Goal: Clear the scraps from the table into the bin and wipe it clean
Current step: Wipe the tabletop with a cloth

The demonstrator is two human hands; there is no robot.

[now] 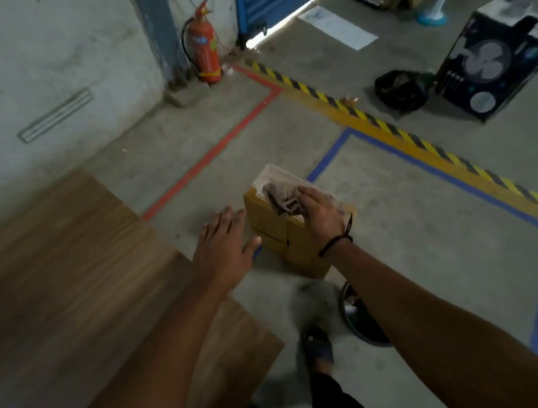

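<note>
Right hand (321,212), in the head view, hangs over the bin (269,234) with fingers curled down, pinching a crumpled grey piece (280,200); whether that is a scrap or the wiping cloth I cannot tell. It sits at the bin's mouth, partly over the near wall, above the pale liner (274,173). Left hand (223,243) is flat and spread, holding nothing, just beside the bin's left wall; I cannot tell whether the thumb touches it. On the floor (415,219) the bin stands off the corner of the table (64,262), whose top is blurred, so any scraps there cannot be made out. Near the foot (317,347) lies a dark round dish (359,319).

My judgement of the risks: let go now, the piece could catch on the near rim and slide down outside, since it hangs over the edge, not the middle. That bin looks like light card, so a nudge from either hand might shift or tip it. If the piece is the cloth, dropping it in leaves nothing to wipe with
</note>
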